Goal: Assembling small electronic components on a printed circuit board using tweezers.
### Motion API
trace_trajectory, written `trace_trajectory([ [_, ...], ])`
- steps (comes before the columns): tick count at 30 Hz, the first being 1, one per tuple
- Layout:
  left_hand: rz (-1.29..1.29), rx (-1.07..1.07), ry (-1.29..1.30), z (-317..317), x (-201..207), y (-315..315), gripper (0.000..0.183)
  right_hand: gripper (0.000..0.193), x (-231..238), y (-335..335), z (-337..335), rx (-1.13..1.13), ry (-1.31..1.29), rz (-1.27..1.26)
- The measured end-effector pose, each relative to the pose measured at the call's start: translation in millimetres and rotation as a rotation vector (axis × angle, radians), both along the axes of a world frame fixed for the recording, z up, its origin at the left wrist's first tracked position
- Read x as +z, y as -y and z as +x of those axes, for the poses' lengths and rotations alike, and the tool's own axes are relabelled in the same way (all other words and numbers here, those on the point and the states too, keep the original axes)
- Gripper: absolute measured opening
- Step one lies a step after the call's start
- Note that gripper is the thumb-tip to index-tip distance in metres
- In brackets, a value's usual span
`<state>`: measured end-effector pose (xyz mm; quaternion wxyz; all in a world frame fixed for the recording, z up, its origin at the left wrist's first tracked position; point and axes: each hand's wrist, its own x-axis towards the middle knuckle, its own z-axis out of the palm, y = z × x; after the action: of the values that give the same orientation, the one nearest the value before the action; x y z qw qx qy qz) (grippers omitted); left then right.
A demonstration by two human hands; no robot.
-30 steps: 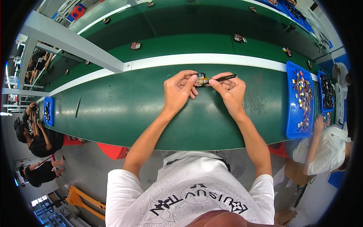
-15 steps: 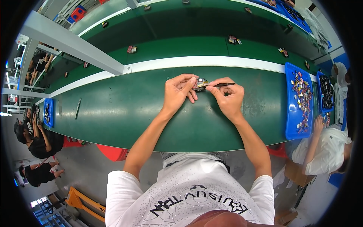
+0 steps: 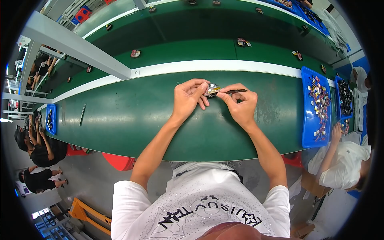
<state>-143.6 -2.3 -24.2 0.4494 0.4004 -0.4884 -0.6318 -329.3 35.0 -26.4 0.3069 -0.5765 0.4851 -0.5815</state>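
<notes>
Item: one small dark device point(image 3: 212, 90) with a clear or shiny face and a touch of yellow, held up between the two hands over the middle of the bench point(image 3: 140, 120), towards its far edge.

Left hand point(image 3: 190, 97): grip closed on the device's left side, thumb above, the other fingers curled beneath and behind.

Right hand point(image 3: 242, 105): grip pinched around a slim dark tool point(image 3: 237, 91), its inner end at the device's right side; the tool is possibly tweezers, though it is too small here to be sure.

On the bench, left part: one thin pale strip point(image 3: 83, 115), lying lengthwise away from the person; near the left end, one small blue tray point(image 3: 54, 122) of dark parts.

Right end: one large blue tray point(image 3: 310, 138) of loose small parts in red, yellow and white; just beyond it, one narrower blue tray point(image 3: 340, 114) of black parts.

Beyond the white rail point(image 3: 216, 65): a green belt point(image 3: 180, 50) bearing several small units, spaced well apart, among them one pink-and-dark unit point(image 3: 136, 53).

Below the near edge: one red stool point(image 3: 119, 161), left of the person.
</notes>
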Motion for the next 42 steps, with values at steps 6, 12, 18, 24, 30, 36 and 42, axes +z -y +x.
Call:
trace_trajectory([
  [6,-0.011,-0.005,0.032,-0.5,1.1,-0.6,0.023,0.011,1.6,1.2,-2.7,0.041,0.094,0.071],
  [12,-0.029,0.025,0.03,1.0,2.2,0.8,0.022,0.014,2.6,1.5,-4.2,0.004,0.017,0.019],
  [18,-0.034,0.035,0.04,1.4,1.3,0.6,0.022,0.014,4.5,0.6,-1.1,0.008,-0.058,-0.033],
  [24,-0.019,0.026,0.04,-1.9,0.9,-0.3,0.022,0.013,3.7,0.0,-1.8,-0.004,-0.104,-0.047],
  [30,0.009,0.025,0.007,-0.8,1.7,-0.5,0.022,0.013,5.4,-0.7,-2.6,0.0,-0.196,-0.096],
  [36,0.056,-0.019,-0.03,-0.9,0.6,1.4,0.024,0.016,3.2,-0.4,-2.3,0.01,-0.268,-0.277],
  [42,0.015,-0.067,0.036,0.1,3.6,1.4,0.024,0.015,8.5,-1.1,0.3,0.01,-0.311,-0.37],
])
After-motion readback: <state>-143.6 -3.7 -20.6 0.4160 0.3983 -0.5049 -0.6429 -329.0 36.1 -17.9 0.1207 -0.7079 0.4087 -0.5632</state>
